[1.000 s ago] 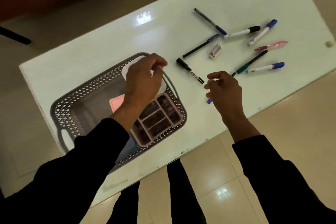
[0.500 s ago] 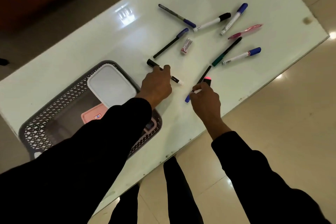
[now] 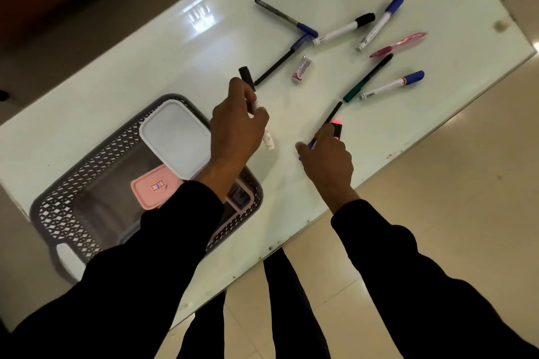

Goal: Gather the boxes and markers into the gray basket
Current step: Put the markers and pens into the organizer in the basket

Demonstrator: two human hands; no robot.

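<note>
The gray basket [image 3: 87, 175] sits at the table's left end and holds a white box [image 3: 175, 134], a pink box [image 3: 151, 188] and a divided box mostly hidden under my left sleeve. My left hand [image 3: 236, 131] is shut on a black-capped white marker [image 3: 246, 77], lifted a little off the table just right of the basket. My right hand [image 3: 326, 157] rests on the table, its fingers closed around a thin black pen [image 3: 332, 116] and a pink-tipped highlighter [image 3: 337, 125]. Several more markers [image 3: 379, 23] lie scattered farther right.
A small eraser [image 3: 302, 69] lies among the pens. The white glass table [image 3: 145, 67] ends close to my right hand, with tiled floor [image 3: 437, 198] below. My legs show under the near edge.
My left hand left the basket, reached right and picked up the black-capped marker. My right hand came down onto the thin pen and highlighter and closed on them.
</note>
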